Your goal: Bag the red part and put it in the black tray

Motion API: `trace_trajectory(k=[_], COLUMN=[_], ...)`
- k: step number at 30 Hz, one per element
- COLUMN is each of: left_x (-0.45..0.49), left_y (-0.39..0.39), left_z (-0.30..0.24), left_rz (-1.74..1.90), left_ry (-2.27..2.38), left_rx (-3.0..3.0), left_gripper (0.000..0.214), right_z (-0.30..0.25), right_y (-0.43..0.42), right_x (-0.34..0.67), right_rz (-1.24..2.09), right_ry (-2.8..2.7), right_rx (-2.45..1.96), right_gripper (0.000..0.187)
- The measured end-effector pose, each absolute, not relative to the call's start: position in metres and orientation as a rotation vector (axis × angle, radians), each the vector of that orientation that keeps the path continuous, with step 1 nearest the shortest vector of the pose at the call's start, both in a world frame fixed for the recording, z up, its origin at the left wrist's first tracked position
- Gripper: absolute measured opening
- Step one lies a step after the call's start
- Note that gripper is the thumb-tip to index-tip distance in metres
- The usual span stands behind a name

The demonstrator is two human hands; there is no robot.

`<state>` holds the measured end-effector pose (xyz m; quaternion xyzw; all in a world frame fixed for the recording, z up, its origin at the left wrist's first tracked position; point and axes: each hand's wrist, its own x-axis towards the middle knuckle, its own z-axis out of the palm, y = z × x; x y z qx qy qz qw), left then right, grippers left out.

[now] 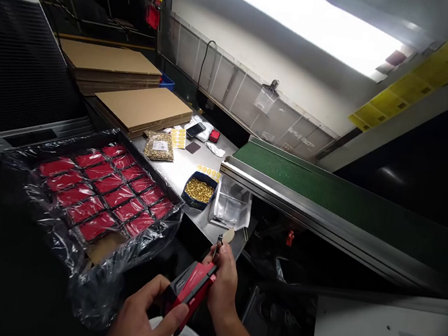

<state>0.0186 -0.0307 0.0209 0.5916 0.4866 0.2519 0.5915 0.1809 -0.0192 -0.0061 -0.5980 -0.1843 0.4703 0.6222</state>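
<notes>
My left hand [143, 312] grips a small red and black flat case [189, 290] at its near end, low in the middle of the view. My right hand [223, 282] is closed on the case's far end and pinches a thin dark tool with a pale round tip [223, 239] that points up. Both hands hover in front of the steel table's near edge. Left of them a plastic-lined tray [99, 134] holds several rows of red cases [106, 190].
A blue dish of small brass parts [200, 190] and a clear plastic tray [230, 207] sit on the steel table [185, 165]. A bag of brass parts [159, 145], yellow sticker sheets and a phone lie farther back. Cardboard stacks [143, 106] stand behind. A green conveyor [328, 196] runs rightward.
</notes>
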Motion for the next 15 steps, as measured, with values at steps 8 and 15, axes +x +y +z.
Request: trace_trajectory(k=[8,15], left_x=[0.02,0.02], left_y=[-0.016,0.009], left_z=[0.017,0.014], left_rz=[0.552,0.354], left_ry=[1.059,0.567], left_rx=[1.273,0.857], left_gripper=[0.049,0.061], right_z=[0.017,0.027], right_y=[-0.031,-0.046], right_x=[0.177,0.168], right_rz=[0.966,0.987], right_ry=[-0.858,-0.767], right_rx=[-1.375,-1.336], right_gripper=[0.036,0.042])
